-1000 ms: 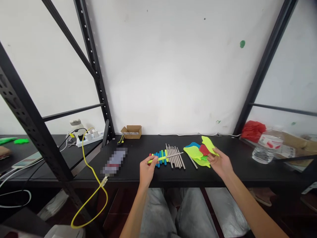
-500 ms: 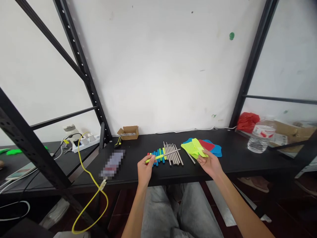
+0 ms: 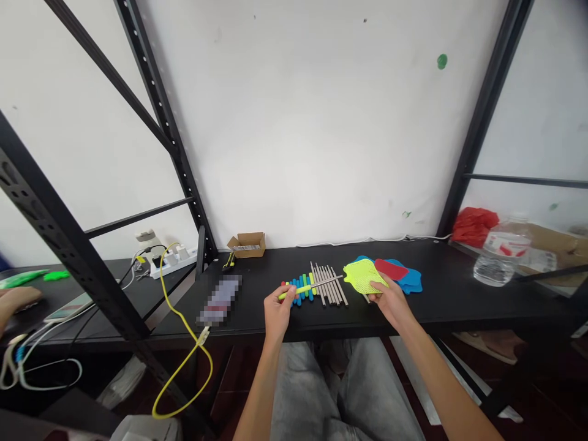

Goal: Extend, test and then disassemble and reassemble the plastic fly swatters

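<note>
My left hand (image 3: pixel 277 312) is closed around a yellow-green handle (image 3: pixel 298 291) with a thin metal rod pointing right. In my right hand (image 3: pixel 394 301) is a yellow-green mesh fly swatter head (image 3: pixel 365 274), pinched at its right edge and lying nearly flat to view. The rod's tip is close to the narrow end of this head; I cannot tell if they touch. Beneath the rod lie several metal rods (image 3: pixel 333 288) side by side, beside a row of blue, green and red handles (image 3: pixel 299 283). Blue swatter heads (image 3: pixel 414 280) and a red one (image 3: pixel 390 269) are stacked behind my right hand.
A small cardboard box (image 3: pixel 247 245) and a yellow-black cutter (image 3: pixel 228 262) are at the back left. A blurred phone (image 3: pixel 221 299) trails a yellow cable (image 3: pixel 184 318). A water bottle (image 3: pixel 500 254) stands right. Another person's hand (image 3: pixel 21 300) rests far left, beyond the black post.
My right hand has turned the mesh head from a tilted pose to a flatter one, its narrow end now facing the rod. The view has shifted slightly left. Another person's hand has appeared at far left.
</note>
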Motion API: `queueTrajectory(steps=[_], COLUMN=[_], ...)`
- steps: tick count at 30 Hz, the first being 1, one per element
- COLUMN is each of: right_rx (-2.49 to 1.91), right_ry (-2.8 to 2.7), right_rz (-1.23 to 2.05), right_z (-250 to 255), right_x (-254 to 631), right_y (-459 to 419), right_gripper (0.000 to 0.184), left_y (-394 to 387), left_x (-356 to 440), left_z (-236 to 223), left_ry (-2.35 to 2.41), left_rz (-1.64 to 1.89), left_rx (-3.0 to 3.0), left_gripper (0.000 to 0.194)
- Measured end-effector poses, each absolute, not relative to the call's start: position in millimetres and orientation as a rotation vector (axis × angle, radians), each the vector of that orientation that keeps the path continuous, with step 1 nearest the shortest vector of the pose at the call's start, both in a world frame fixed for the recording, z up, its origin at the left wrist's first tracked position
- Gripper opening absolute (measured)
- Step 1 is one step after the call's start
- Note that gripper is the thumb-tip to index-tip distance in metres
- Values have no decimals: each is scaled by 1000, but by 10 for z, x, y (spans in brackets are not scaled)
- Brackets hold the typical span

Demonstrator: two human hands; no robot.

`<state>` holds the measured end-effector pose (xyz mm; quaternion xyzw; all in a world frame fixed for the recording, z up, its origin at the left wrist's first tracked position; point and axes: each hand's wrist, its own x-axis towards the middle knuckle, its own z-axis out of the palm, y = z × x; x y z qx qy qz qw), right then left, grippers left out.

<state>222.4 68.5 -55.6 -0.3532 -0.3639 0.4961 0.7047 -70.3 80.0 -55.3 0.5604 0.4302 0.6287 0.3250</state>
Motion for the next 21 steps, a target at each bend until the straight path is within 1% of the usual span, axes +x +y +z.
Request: queueTrajectory(steps=[8,15,21], right_rx=[-786,-777,-781], right_ry=[-811,-809,-812], right_rz=[1111,1118,1116], right_z=[-562,-567,-556], right_x=[2228,2236,2225], right_y=[684,696,683], right_gripper=[35,36,34], left_y=[770,775,762], left_x=[-698,-700,-704], left_z=[-513,-518,-506], left_ry=[1126,1132,1129], left_rz=[1629,1618,1611], left_rx=[1483,1504,1512], left_gripper=[33,33,33])
